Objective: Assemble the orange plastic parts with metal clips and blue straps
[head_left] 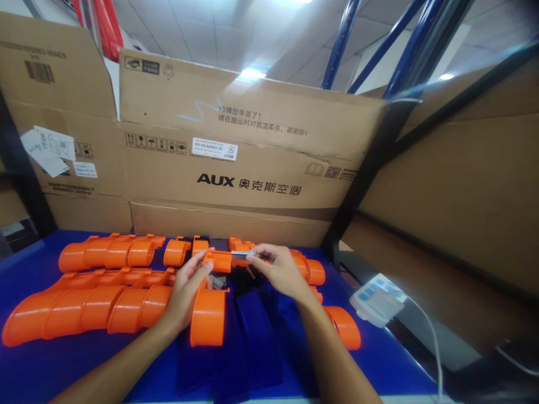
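Note:
My left hand (185, 292) pinches a small orange plastic piece (219, 262) between thumb and fingers, above the middle of the table. Just below it is an orange plastic ring (208, 318); whether the two are joined, I cannot tell. A thin silvery strip (241, 255) is gripped by the fingertips of my right hand (275, 268). Its left end meets the right edge of the orange piece; whether it goes inside is not clear. Dark blue fabric strips (259, 336) hang or lie under my hands.
Orange rings line up in rows on the blue table (138, 370), with a front left row (84, 306) and a back left row (120, 252). More orange rings (343, 325) lie at right. A white power strip (379, 300) with a cable sits right. Cardboard (168, 185) walls the back.

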Available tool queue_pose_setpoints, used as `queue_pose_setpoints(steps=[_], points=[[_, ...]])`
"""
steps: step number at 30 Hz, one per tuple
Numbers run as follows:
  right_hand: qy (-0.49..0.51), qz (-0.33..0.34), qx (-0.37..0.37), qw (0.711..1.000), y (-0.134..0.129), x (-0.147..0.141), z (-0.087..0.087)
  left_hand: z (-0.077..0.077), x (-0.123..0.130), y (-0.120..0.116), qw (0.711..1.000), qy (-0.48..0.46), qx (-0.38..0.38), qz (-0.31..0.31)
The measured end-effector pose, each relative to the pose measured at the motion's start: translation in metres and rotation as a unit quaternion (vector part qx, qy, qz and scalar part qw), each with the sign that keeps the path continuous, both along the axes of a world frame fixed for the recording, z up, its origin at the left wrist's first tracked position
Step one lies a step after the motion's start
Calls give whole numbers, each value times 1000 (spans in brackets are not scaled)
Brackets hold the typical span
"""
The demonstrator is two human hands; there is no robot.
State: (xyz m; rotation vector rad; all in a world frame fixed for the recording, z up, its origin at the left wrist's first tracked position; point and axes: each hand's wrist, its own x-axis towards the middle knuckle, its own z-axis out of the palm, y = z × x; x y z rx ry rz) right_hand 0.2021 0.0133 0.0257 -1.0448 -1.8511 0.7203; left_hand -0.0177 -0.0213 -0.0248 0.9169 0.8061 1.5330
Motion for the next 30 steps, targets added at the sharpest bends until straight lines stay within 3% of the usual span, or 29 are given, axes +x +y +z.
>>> queue_pose_setpoints(steps=[16,30], points=[[58,9,-3,998,3,-1,-4,10,5,-5,1000,-21,-6,13],[78,34,-26,996,-1,-16,-11,-7,-1,2,998,33,19,-48]])
